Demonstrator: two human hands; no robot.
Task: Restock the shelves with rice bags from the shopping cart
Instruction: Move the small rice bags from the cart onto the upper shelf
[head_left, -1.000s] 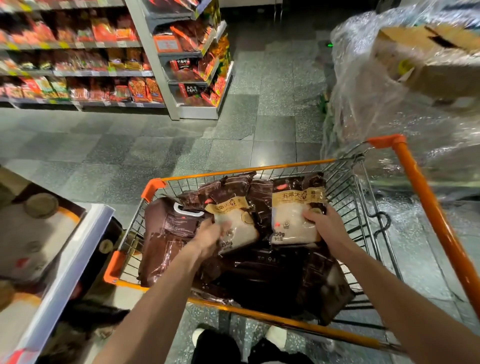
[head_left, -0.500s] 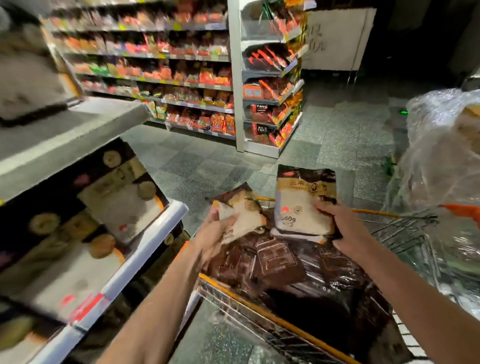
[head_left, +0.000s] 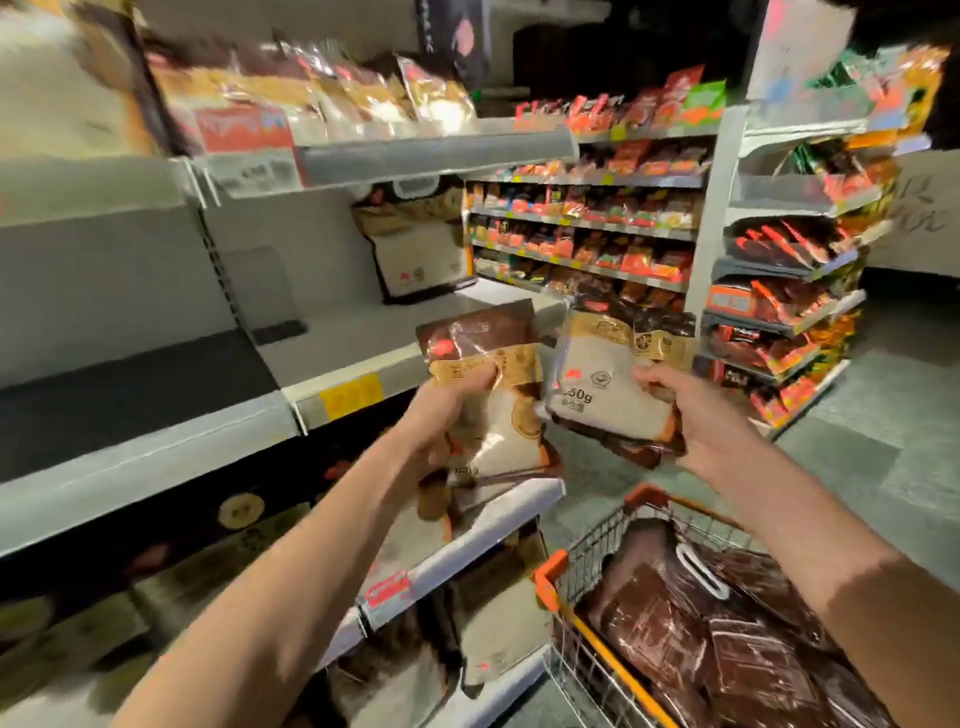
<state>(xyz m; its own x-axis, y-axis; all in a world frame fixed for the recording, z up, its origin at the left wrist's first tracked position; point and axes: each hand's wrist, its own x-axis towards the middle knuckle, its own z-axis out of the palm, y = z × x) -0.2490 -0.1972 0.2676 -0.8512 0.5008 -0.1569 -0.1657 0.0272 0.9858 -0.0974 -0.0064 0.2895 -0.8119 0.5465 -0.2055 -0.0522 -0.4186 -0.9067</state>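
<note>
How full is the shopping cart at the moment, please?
Far from empty: dark brown bags lie piled inside the cart.

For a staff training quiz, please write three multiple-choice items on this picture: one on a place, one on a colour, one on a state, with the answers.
1. Where is the shopping cart?
A. at the lower right, below the right hand
B. on the top shelf
C. in the far aisle

2. What colour is the cart's rim?
A. blue
B. orange
C. green

3. What is the left hand doing?
A. hanging empty
B. gripping a rice bag
C. pushing the cart

Answers:
1 A, the cart stands at the lower right under the right forearm.
2 B, its corner and edge are orange.
3 B, the fingers curl round the bag, held up in front of the shelf.
</note>
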